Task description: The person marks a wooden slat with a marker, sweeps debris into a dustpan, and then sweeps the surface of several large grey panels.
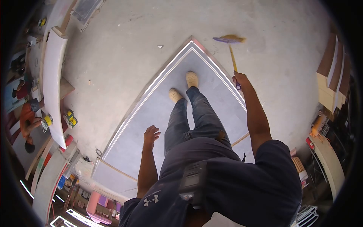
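My right hand (241, 78), stretched out ahead and to the right, is wrapped around the purple grip end of a broom (233, 56). Its handle is yellow, and its purple head with tan bristles reaches out over the grey concrete floor, past the panel's right edge. My left hand (152, 135) hangs beside my left thigh, its fingers loosely apart with nothing in them. Beneath my feet, in beige clogs, lies a large grey panel (128, 151) with white border lines and a corner pointing away from me.
A small white triangular scrap (160, 47) lies on the floor ahead. At left, a long white curved panel (53, 83) stands near yellow-green power tools (70, 118) and another person (29, 119). Stacked boards (332, 75) lean at right, near an orange tool (317, 125).
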A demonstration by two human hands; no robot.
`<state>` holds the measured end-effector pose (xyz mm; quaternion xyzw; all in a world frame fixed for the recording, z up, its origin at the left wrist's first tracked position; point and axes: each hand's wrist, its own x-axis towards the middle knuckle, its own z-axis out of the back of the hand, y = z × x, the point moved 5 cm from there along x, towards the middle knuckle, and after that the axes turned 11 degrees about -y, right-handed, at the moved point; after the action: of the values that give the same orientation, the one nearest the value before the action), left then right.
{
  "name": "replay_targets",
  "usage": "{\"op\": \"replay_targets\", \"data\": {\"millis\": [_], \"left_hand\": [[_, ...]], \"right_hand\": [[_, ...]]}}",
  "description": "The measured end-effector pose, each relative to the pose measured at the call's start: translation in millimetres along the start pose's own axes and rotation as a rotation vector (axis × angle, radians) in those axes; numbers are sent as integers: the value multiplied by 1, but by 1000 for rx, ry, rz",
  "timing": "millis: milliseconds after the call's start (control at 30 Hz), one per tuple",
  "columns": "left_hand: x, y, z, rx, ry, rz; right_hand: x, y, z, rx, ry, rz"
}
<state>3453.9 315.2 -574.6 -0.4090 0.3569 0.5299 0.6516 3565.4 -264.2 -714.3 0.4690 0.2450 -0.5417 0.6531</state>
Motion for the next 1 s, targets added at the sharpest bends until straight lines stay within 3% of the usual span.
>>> {"op": "replay_targets", "data": {"millis": [67, 133, 200, 267, 300, 367, 433, 600, 733, 833, 900, 1000], "left_hand": [[2, -2, -15, -7, 26, 10], [-2, -14, -27, -26, 37, 2], [-9, -21, -28, -48, 35, -8], [-12, -27, -27, -62, 30, -25], [-15, -29, -23, -66, 16, -26], [-19, -29, -8, -67, -16, -26], [-19, -16, 15, -97, -98, -7], [-6, 21, 22, -102, -95, 108], [-14, 16, 4, -112, -65, 117], [-25, -1, -9, -142, -72, 98], [-23, -4, -12, -161, -68, 85], [-20, -5, -13, -179, -68, 77]], "right_hand": [[-21, 18, 15, -61, -52, -21], [-25, 13, -14, 13, -69, 18], [-35, 16, -74, -56, 65, 113], [-53, 33, -142, -15, 297, -43], [-92, 75, -151, -104, 409, -107], [-55, 55, -236, -66, 627, 41], [-130, 101, -249, -395, 842, 44], [-179, 97, -308, -564, 970, 258], [-194, 100, -342, -941, 880, 508], [-163, 91, -367, -1125, 810, 822], [-107, 81, -364, -951, 532, 545], [-47, 98, -310, -701, 399, 231]]}}
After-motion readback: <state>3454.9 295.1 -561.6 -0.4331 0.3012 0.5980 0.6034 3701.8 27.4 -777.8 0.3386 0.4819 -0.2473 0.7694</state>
